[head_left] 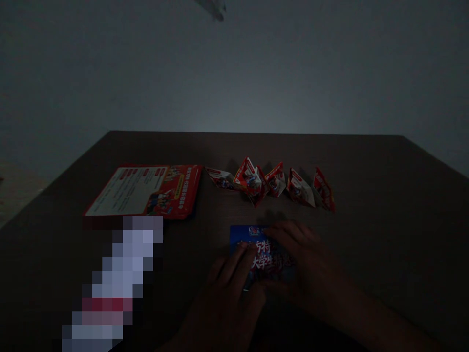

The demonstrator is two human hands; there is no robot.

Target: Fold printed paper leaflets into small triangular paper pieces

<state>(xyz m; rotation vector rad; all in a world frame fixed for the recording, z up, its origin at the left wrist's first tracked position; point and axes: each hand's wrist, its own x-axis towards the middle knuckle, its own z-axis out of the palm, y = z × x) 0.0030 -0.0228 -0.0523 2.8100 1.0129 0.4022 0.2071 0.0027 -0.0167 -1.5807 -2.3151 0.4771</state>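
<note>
A blue printed sheet (269,259) with white Chinese lettering lies on the dark table near its front. My left hand (229,293) rests on its lower left part, fingers apart and pressing on the paper. Over the right side of the sheet lies my right hand (304,259), its fingers spread across the upper right edge and the thumb along the lower edge. The fingertips of both hands touch the sheet. The scene is dim, and part of the sheet is hidden under the hands.
Folded red and white paper pieces (251,181) stand in a row behind the sheet. A stack of red and white leaflets (142,193) lies at the left. Nearer me is a bright pixelated area (117,278). The table (256,146) meets a grey wall.
</note>
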